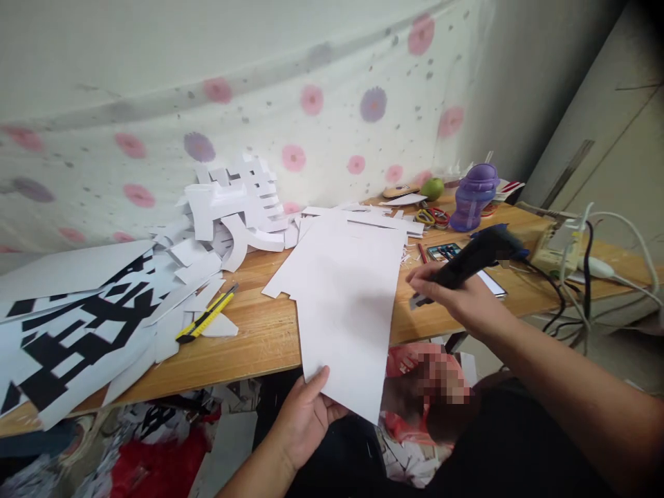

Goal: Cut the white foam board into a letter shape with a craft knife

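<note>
Low in the frame, the left hand (308,422) pinches the near end of one white sheet (347,297), thumb above and the other fingers mostly hidden beneath. The sheet's long axis runs from bottom centre up to mid-frame, leaning slightly right; its far end lies over the wooden table (259,346). Right of it, the right hand (469,304) closes around one black tool (464,259), whose pale tip points lower left, apart from the sheet. Pixel blocks mask part of the red plastic (407,422) below the table. One yellow cutter (207,315) lies slantwise at left, near black-patterned sheets (83,339) cut off by the frame. Farther back are overlapping white cutouts (236,200), too jumbled to count, then, upper right, one purple bottle (472,197) and one green fruit (432,189).
</note>
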A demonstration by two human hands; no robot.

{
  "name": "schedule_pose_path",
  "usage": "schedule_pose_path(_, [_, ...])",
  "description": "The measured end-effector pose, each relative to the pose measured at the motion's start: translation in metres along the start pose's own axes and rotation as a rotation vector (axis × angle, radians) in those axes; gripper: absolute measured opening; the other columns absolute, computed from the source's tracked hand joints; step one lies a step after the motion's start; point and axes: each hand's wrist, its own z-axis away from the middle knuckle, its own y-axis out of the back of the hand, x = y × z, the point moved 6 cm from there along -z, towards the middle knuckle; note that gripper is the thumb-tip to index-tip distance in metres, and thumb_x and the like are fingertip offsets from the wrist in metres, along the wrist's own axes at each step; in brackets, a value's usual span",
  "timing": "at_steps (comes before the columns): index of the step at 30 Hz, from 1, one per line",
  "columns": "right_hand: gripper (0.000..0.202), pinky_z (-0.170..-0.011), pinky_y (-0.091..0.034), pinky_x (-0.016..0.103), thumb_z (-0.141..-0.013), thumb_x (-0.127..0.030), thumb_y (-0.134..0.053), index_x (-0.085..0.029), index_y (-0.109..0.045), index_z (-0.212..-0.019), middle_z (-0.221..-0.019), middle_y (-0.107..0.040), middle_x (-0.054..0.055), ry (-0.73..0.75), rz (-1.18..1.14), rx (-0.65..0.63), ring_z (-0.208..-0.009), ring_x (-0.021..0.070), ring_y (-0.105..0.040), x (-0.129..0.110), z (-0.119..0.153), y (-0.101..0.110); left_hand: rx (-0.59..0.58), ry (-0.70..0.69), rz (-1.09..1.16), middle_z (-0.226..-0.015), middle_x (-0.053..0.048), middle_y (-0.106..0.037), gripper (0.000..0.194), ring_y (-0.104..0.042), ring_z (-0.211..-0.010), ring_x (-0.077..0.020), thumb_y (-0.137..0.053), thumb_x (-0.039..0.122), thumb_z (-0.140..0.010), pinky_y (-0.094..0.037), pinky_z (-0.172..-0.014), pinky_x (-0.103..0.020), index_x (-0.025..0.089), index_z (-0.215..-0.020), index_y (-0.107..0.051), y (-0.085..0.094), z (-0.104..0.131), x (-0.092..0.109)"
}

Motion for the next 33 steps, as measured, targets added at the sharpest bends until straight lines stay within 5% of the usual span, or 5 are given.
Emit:
schedule_pose_path(8, [0.044,-0.054,-0.047,0.030,-0.079,-0.062,-0.060,-0.018,-0.064,-0.082,-0.061,-0.053,-0.002,-0.187,-0.396,0.100,-0.049,0.0106,-0.044,0.022,-0.005,-0.037,-0.246,0.132,0.017,-0.094,-0.019,-0.075,0.047,-0.072,-0.079,-0.0307,-0.087,0.036,-0.065,-0.056,-0.065,-0.038,0.009,-0.100,-0.071,-0.017,0.023,-0.041])
schedule_pose_path(13, [0.044,-0.055,-0.048,0.030,-0.073,-0.059,-0.068,-0.017,-0.066,-0.081,-0.062,-0.056,-0.001,-0.257,-0.483,0.019,-0.049,0.0094,-0.047,0.044,-0.008,-0.068,-0.321,0.098,0.188,-0.114,-0.007,-0.073,0.041,-0.065,-0.107,-0.0256,-0.077,0.032,-0.074,-0.051,-0.092,-0.042,0.021,-0.113,-0.068,-0.023,0.012,-0.026])
schedule_pose_path(18, [0.045,-0.050,-0.043,0.027,-0.072,-0.060,-0.069,-0.016,-0.065,-0.078,-0.059,-0.057,0.000,-0.280,-0.473,0.018,-0.049,0.0109,-0.051,0.056,-0.008,-0.069,-0.380,0.102,0.249,-0.108,-0.005,-0.075,0.036,-0.068,-0.102,-0.0244,-0.074,0.039,-0.074,-0.052,-0.089,-0.036,0.020,-0.105,-0.072,-0.014,0.003,-0.007])
schedule_pose_path(22, [0.042,-0.047,-0.042,0.026,-0.074,-0.058,-0.070,-0.016,-0.066,-0.079,-0.059,-0.057,0.000,-0.291,-0.443,0.013,-0.048,0.0105,-0.050,0.053,-0.007,-0.065,-0.331,0.087,0.210,-0.098,-0.004,-0.077,0.023,-0.071,-0.091,-0.0201,-0.074,0.019,-0.073,-0.051,-0.085,-0.029,0.019,-0.097,-0.074,-0.013,0.000,-0.008])
schedule_pose_path(33, [0.039,-0.050,-0.040,0.027,-0.075,-0.057,-0.071,-0.019,-0.065,-0.083,-0.062,-0.058,-0.001,-0.281,-0.303,0.060,-0.054,0.0137,-0.055,0.056,0.000,-0.069,-0.314,0.171,0.119,-0.094,-0.011,-0.077,0.025,-0.070,-0.098,-0.0333,-0.082,0.019,-0.058,-0.051,-0.091,-0.043,0.014,-0.082,-0.076,-0.036,0.002,-0.024])
